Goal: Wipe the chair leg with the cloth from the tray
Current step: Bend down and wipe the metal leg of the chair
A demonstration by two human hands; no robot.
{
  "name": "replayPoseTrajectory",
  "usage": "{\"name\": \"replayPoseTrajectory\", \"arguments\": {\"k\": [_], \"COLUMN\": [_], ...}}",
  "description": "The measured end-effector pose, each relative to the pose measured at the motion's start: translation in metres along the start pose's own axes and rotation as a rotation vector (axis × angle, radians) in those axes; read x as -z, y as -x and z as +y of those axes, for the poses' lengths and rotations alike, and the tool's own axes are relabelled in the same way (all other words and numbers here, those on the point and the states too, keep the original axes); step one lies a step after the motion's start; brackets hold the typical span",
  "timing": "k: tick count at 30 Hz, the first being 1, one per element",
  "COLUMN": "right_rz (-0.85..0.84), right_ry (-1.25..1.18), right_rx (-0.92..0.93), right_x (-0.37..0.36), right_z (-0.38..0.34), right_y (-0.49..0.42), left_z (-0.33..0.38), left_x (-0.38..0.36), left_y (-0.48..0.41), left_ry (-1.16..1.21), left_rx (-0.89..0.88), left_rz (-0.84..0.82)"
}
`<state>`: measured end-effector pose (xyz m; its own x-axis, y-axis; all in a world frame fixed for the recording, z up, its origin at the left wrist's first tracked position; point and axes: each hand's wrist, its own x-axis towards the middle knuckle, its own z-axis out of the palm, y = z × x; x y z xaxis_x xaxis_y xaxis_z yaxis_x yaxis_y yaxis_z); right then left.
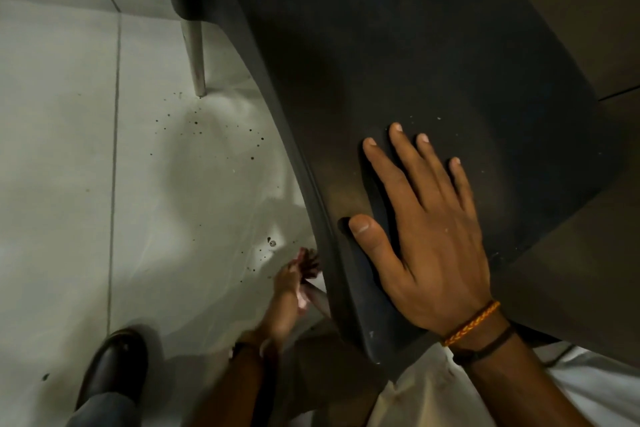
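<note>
Dark plastic chair seat (398, 62) filled view above pale tiled floor (62, 149). Your right hand (426, 236) lay flat on seat, fingers spread. Your left hand (287, 291), blurred, curled round near metal chair leg (317, 298) under seat edge, pinkish cloth (302, 300) pressed against leg. Black shoe (114, 364) at lower left.

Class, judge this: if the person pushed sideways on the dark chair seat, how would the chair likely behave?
The chair seat looks like a rigid moulded shell, so it probably would not flex under the right hand lying flat on it. Its thin metal leg stands on smooth floor tiles, so the chair may slide. Narrow legs could also let it tip.
</note>
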<state>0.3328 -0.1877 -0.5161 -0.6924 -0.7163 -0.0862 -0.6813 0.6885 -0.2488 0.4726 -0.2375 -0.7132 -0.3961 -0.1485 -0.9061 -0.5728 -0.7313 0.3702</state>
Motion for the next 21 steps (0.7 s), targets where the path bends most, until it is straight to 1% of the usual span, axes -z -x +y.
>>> {"name": "replayPoseTrajectory", "arguments": {"k": [2,4,5,6,8,12,14,16,17,19,20,21], "right_rz": [0.015,0.031,0.036,0.037,0.033,0.028,0.020,0.009,0.003,-0.011,-0.016,-0.019], "right_ry": [-0.010,-0.013,-0.014,-0.016,-0.018,-0.020,-0.023,-0.018,-0.014,-0.008,-0.004,-0.002], "right_rx": [0.000,0.008,0.008,0.006,-0.001,-0.007,-0.010,-0.014,-0.015,-0.018,-0.018,-0.016], "right_x": [-0.002,-0.004,-0.004,-0.004,-0.004,-0.002,-0.001,0.001,0.002,0.003,0.004,0.004], "right_z": [0.002,0.002,0.002,0.003,0.002,0.001,0.001,0.000,-0.001,-0.002,-0.001,-0.002], "right_y": [0.001,0.001,0.001,0.001,0.001,0.001,0.001,0.001,0.001,0.000,0.000,0.000], "left_z": [-0.002,-0.006,-0.012,-0.016,-0.022,-0.025,-0.020,-0.016,-0.011,-0.005,0.002,0.006], "left_x": [0.013,0.018,0.018,0.015,0.012,0.004,-0.009,-0.021,-0.026,-0.029,-0.031,-0.030], "left_y": [-0.037,-0.064,-0.074,-0.081,-0.076,-0.025,0.018,0.060,0.079,0.100,0.101,0.094], "left_ry": [-0.074,-0.156,-0.163,-0.159,-0.104,0.030,0.161,0.307,0.389,0.498,0.524,0.489], "left_rx": [0.018,0.036,0.064,0.053,0.053,-0.003,-0.044,-0.043,-0.063,-0.090,-0.097,-0.107], "left_rz": [-0.008,0.051,0.075,0.093,0.068,0.037,0.061,0.064,0.023,-0.134,-0.163,-0.134]}}
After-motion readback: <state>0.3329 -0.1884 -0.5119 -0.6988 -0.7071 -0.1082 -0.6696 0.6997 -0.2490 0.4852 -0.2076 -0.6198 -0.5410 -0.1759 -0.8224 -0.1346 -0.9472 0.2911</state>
